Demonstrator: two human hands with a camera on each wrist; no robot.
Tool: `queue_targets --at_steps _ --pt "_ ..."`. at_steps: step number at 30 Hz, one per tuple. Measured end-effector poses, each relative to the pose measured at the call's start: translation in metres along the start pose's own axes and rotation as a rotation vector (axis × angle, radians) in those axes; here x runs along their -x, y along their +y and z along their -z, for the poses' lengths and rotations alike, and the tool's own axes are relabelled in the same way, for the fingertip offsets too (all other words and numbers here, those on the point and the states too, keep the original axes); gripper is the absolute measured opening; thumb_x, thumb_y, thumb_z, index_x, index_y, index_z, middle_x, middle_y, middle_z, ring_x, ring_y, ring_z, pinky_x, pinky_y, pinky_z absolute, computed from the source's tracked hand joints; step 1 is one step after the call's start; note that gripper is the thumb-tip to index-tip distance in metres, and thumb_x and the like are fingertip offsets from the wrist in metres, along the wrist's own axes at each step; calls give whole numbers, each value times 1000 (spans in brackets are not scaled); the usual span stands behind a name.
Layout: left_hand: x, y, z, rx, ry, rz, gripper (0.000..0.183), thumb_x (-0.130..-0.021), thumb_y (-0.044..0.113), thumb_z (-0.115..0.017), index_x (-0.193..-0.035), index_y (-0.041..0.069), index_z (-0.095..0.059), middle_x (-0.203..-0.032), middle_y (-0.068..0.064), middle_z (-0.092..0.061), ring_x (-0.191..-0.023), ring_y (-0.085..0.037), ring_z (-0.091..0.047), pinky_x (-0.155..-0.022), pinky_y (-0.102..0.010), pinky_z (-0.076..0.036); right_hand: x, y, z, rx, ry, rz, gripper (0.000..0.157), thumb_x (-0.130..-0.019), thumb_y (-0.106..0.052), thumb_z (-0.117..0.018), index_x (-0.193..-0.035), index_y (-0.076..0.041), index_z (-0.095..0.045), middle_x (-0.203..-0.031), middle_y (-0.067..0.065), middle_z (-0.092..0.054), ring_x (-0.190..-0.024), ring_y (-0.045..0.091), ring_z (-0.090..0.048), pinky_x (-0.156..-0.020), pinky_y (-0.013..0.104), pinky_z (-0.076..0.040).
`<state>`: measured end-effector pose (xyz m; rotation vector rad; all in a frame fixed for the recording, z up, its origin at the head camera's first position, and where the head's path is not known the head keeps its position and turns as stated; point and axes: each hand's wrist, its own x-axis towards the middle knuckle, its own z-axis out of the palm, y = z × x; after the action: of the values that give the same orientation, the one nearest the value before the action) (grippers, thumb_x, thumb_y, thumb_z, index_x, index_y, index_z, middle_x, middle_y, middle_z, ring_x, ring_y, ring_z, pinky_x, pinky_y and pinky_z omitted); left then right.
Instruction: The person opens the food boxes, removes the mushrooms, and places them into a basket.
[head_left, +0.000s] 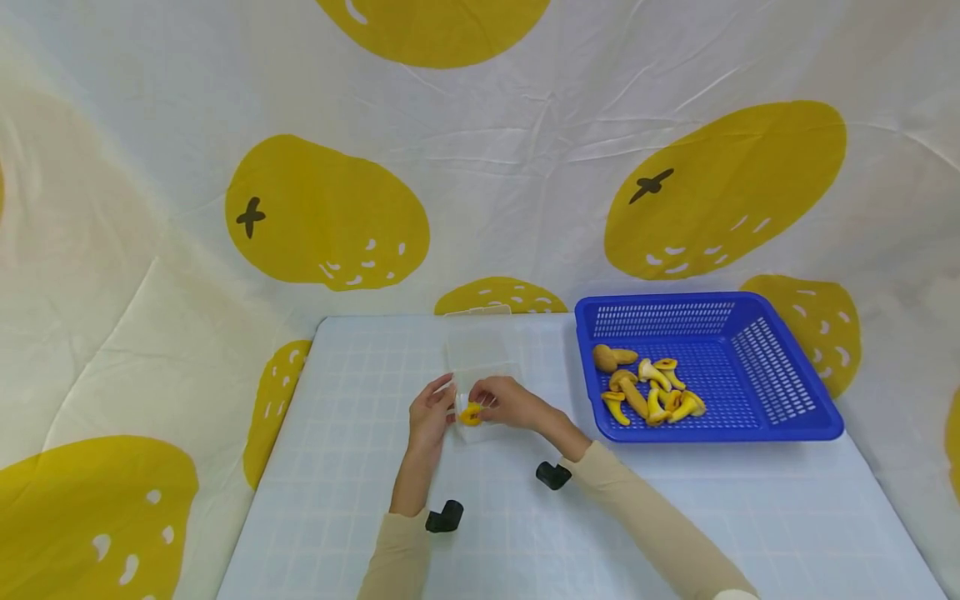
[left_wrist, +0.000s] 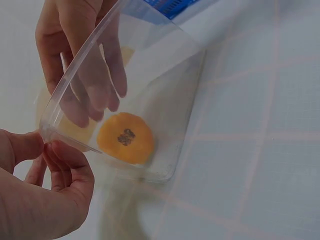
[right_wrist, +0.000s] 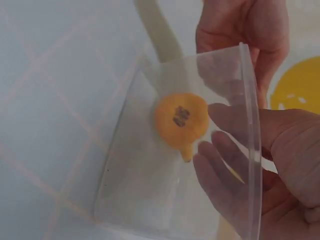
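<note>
A clear plastic box [head_left: 491, 433] stands on the table in front of me, its hinged lid [head_left: 480, 346] folded back behind it. My left hand [left_wrist: 50, 195] pinches the box's rim at a corner between thumb and fingers. Inside lies one orange-yellow toy mushroom [right_wrist: 181, 120] with a dark mark on its cap and a short stem. My right hand [head_left: 513, 404] reaches into the box with its fingers spread and fairly straight. In the right wrist view the thumb lies right beside the cap; the other fingertips [right_wrist: 205, 150] appear apart from it.
To the right stands a blue plastic basket [head_left: 712, 434] with several yellow and tan mushrooms [head_left: 656, 404] gathered at its left side. A pale checked cloth [head_left: 337, 467] covers the table. Behind hangs a white cloth [head_left: 517, 208] printed with yellow fruit.
</note>
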<state>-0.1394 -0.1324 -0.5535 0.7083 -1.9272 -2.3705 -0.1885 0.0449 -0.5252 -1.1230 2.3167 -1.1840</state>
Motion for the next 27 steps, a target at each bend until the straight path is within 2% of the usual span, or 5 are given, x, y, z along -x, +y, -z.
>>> queue_targets --at_steps 7,13,19,27 --pt "1 -2 0 24 -12 -17 38 -102 16 -66 -136 -1 -63 -114 -17 -66 -83 -20 -62 -63 -22 -49 -2 -6 -5 64 9 -39 17 -88 10 -74 -104 9 -68 -101 21 -67 -94 34 -63 -89 42 -56" --pt "2 -1 -2 18 -10 -11 38 -102 15 -66 -137 -1 -63 -121 -21 -65 -84 -21 -62 -62 -21 -49 -3 -5 -6 98 6 -46 7 -90 9 -72 -96 6 -69 -93 18 -68 -84 26 -60 -83 34 -55" --pt "5 5 -2 11 -22 -5 39 -102 15 -66 -138 -2 -61 -115 -16 -67 -85 -20 -62 -65 -24 -50 3 -5 0 83 25 -32 9 -92 7 -71 -101 4 -70 -96 14 -70 -85 21 -60 -83 28 -55" --pt "2 3 0 -22 -5 15 38 -103 18 -65 -138 3 -63 -126 -21 -63 -93 -25 -62 -72 -27 -53 16 -8 12 47 88 9 12 -91 5 -72 -103 3 -71 -98 14 -71 -89 23 -64 -85 37 -58"
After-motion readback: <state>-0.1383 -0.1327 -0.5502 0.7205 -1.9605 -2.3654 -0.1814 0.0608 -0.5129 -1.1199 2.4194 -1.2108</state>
